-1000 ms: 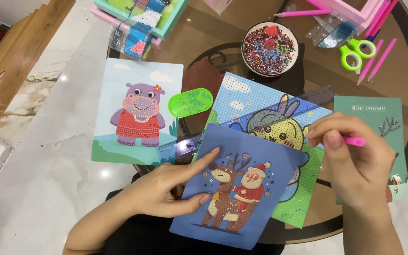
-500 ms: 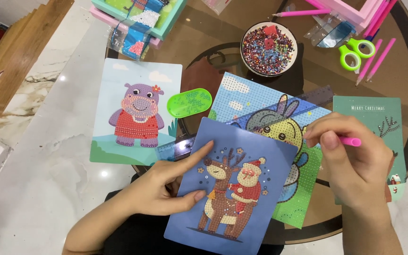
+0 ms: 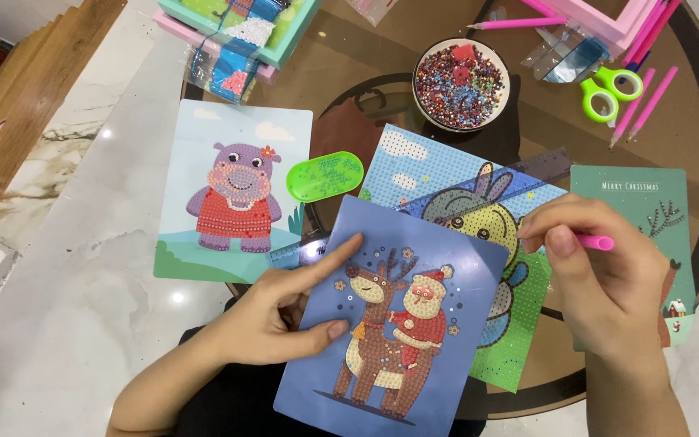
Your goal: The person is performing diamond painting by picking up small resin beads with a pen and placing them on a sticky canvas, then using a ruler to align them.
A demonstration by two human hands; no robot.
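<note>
My left hand [image 3: 281,311] rests on the left edge of a blue card [image 3: 463,267] showing a reindeer and a red-suited figure made of beads, index finger stretched along its top left corner, thumb on its face. My right hand [image 3: 608,279] holds a pink pen [image 3: 596,241] above the right side of a rabbit picture [image 3: 438,174] that lies partly under the blue card. The pen's tip is hidden by my fingers.
A hippo picture [image 3: 236,198] lies at the left, a green oval tray [image 3: 325,176] beside it. A bowl of mixed beads [image 3: 461,82] stands behind. Green scissors [image 3: 604,91], pink pens [image 3: 645,101] and a green greeting card [image 3: 649,210] are at the right. Boxes [image 3: 236,36] sit at the back.
My left hand has turned the blue card toward upright and slid it slightly to the left and toward me. My right hand has barely moved.
</note>
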